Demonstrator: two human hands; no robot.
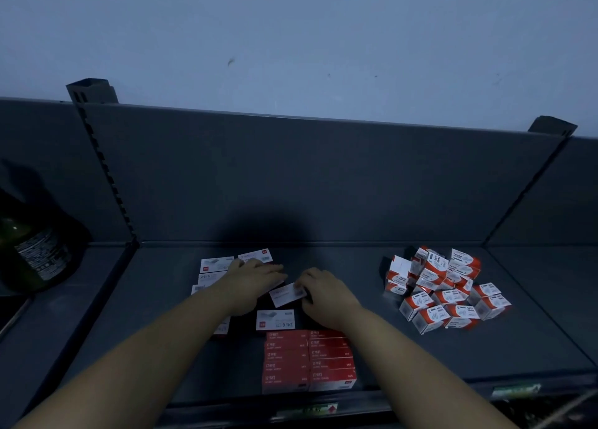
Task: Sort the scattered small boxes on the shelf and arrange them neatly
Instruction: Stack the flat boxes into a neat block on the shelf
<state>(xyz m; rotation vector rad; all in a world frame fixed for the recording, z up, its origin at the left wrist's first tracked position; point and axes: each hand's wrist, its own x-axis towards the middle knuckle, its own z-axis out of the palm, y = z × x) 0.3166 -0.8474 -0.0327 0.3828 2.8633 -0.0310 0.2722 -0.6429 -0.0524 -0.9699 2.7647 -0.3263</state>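
Right hand (323, 294) pinches white box (286, 295); left hand (255, 281) fingers straight; near box (275, 319) reads 24/6.

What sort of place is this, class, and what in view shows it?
Probably a shop or stockroom: a dark metal shelf with a slotted upright, label strips along its front edge, a neat red stack of identical boxes and a loose heap of others.

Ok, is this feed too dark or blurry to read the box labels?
Head view: dim and blue-tinted, with a dark shadow on the back panel; wide-angle distortion bows the shelf edges; focus is soft, so only the large 24/6 on one white box reads, while print on the red stack and the right-hand pile smears.
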